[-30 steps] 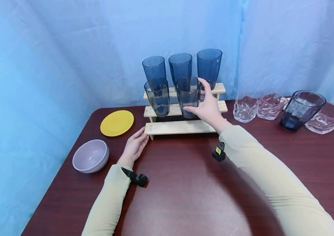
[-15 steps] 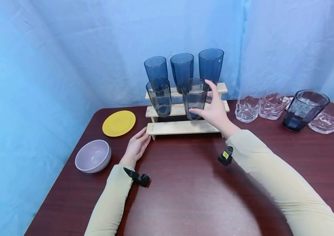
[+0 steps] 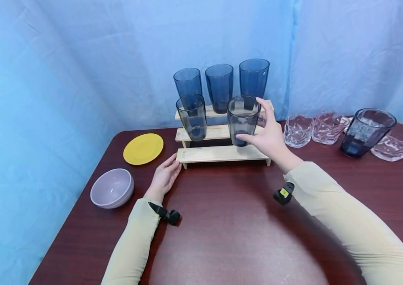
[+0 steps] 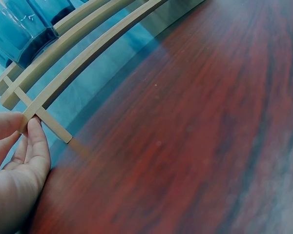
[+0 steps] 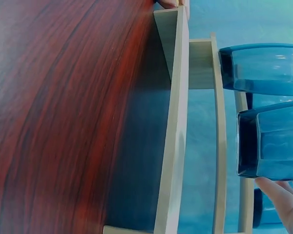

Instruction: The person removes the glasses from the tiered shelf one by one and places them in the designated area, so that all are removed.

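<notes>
My right hand [image 3: 272,136] grips a tall blue glass tumbler [image 3: 238,123] between thumb and fingers, upright in front of the rack's middle step. In the right wrist view this tumbler's base [image 5: 247,144] stands a little apart from the middle board. With my left hand [image 3: 165,178] I pinch the left end of the lowest board of a three-step wooden rack [image 3: 219,154], as the left wrist view also shows at the board's corner [image 4: 36,108]. One similar tumbler [image 3: 192,120] stands on the middle step at left. Three more line the top step, including a right-hand one [image 3: 254,77].
On the table's left lie a yellow plate [image 3: 143,149] and a lilac bowl [image 3: 111,189]. To the right, another dark blue tumbler [image 3: 365,134] stands among several clear, wavy glasses [image 3: 297,132]. A blue curtain [image 3: 134,59] hangs behind the table [image 3: 215,221].
My right hand has carried its tumbler to the right and slightly toward me, away from the neighbouring tumbler on the middle step. My left hand stays at the rack's lowest board.
</notes>
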`<state>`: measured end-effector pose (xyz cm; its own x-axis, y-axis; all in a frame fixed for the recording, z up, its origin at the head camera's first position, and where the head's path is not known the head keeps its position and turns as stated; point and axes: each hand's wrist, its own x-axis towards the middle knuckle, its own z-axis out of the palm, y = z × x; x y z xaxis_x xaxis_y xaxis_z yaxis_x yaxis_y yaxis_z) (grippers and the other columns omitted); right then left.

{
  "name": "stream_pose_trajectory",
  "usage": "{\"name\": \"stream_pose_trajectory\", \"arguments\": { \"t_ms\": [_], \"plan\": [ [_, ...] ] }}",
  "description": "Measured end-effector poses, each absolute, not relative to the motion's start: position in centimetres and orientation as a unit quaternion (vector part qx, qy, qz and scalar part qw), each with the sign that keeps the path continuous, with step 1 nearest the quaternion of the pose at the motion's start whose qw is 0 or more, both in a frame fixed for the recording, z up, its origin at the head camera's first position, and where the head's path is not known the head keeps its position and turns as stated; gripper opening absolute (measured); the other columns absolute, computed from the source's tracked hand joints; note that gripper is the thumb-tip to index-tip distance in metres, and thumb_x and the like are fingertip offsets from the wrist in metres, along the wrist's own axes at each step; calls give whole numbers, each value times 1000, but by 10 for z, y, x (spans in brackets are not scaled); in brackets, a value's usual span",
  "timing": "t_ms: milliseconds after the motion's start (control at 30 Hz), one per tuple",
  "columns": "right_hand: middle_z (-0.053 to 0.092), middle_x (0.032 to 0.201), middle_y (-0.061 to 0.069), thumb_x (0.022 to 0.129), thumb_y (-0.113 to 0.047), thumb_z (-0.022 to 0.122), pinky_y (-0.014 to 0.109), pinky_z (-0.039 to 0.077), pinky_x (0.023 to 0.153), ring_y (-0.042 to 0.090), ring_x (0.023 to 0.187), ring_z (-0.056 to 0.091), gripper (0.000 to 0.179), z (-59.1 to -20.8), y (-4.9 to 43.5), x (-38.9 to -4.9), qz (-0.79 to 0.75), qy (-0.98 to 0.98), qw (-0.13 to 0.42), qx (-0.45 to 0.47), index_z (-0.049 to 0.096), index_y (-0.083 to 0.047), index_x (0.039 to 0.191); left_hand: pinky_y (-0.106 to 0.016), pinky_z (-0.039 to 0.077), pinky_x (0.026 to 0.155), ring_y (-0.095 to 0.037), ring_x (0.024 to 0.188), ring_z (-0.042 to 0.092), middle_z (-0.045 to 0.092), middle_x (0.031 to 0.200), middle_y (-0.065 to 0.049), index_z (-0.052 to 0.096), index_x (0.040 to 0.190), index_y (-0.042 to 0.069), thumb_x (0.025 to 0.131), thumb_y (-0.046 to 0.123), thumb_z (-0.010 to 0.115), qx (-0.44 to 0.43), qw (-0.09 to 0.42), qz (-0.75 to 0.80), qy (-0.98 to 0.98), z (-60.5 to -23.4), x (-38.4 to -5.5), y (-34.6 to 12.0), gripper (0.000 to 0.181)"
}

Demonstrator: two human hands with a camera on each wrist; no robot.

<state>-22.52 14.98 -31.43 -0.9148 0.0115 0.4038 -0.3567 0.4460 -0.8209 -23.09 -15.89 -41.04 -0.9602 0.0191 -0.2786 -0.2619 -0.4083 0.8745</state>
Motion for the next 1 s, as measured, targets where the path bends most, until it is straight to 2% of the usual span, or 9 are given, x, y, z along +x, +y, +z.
{"name": "stream_pose_trajectory", "arguments": {
  "t_ms": [167,267,467,567,667,767,833,900,1000],
  "plan": [
    [54,124,18,71,-9,83,45,54,83,33,117,54,103,-311,160,-218,526,-826,176,101,19,-33,148,-15,49,84,-4,95,58,38,148,-13,37,145,8,98,0,46,-114,85,833,534,-410,-232,-159,49],
    [55,123,17,71,-8,83,32,56,77,31,115,55,103,-311,168,-214,528,-826,173,98,19,-35,148,-15,49,84,-5,97,57,38,149,-11,39,145,9,97,0,46,-116,86,835,531,-410,-234,-158,49],
    [57,116,14,70,-7,84,13,51,70,14,102,59,106,-317,182,-203,516,-831,176,108,18,-33,148,-15,50,82,-5,95,58,40,148,-11,40,144,9,97,-1,46,-126,86,836,527,-411,-235,-158,48],
    [57,119,18,68,-6,84,10,50,68,20,103,59,107,-321,188,-198,508,-836,175,114,19,-27,149,-14,50,82,-4,93,59,39,148,-11,39,145,9,97,-1,46,-127,87,835,529,-412,-234,-159,49],
    [58,124,21,66,-7,86,6,47,64,36,111,56,107,-324,195,-194,491,-846,174,110,20,-26,149,-14,50,80,-2,90,60,39,148,-12,38,145,8,98,-1,45,-123,87,838,524,-412,-234,-160,49],
    [58,125,22,65,-9,87,4,43,66,42,115,53,107,-326,201,-190,473,-857,179,101,23,-26,148,-14,50,79,-2,87,60,38,148,-13,37,145,7,98,-2,44,-117,87,844,516,-413,-234,-160,49],
    [56,127,20,64,-9,87,9,45,73,41,117,53,106,-326,206,-188,464,-862,181,94,24,-27,148,-13,50,78,-2,87,61,38,147,-13,37,145,7,98,-2,43,-117,86,846,514,-413,-235,-160,49],
    [54,129,20,64,-9,87,23,49,83,41,118,52,106,-327,211,-186,457,-867,181,87,25,-27,148,-13,50,78,-2,87,60,38,147,-14,37,145,7,98,-2,43,-117,86,845,514,-413,-235,-160,49],
    [50,134,20,63,-9,87,46,46,90,41,119,51,107,-329,219,-183,449,-873,175,76,25,-30,148,-13,50,79,-2,88,60,38,147,-13,37,145,7,98,-2,44,-118,88,843,518,-414,-234,-160,49]
  ]
}}
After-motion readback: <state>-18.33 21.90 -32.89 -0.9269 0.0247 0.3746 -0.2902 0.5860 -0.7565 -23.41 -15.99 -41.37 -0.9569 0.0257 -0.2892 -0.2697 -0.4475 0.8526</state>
